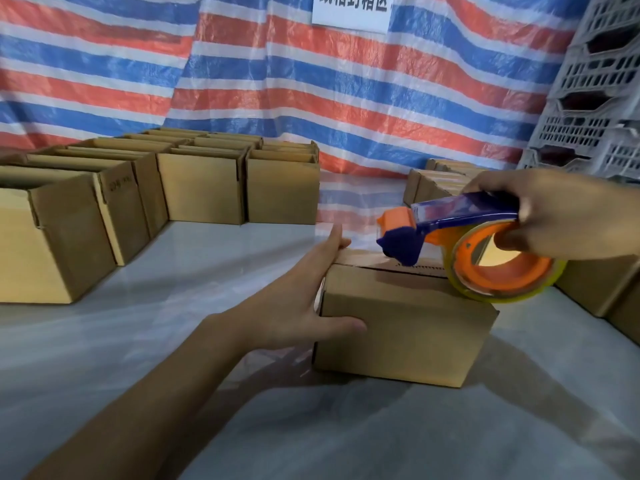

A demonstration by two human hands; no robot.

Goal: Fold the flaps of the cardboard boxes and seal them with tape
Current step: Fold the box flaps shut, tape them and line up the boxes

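We find the box [408, 327] on the surface [138, 341] at the taping step, left hand [304, 292] spread flat against its end, right hand [568, 216] gripping the tape dispenser [450, 223] at its top seam; next, we judge, comes a steady draw along it.

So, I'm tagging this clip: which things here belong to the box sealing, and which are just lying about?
Job: left hand steadying the closed box; right hand holding the tape dispenser; open boxes at left, waiting.
Lying about: grey crates; striped tarp; paper sign.
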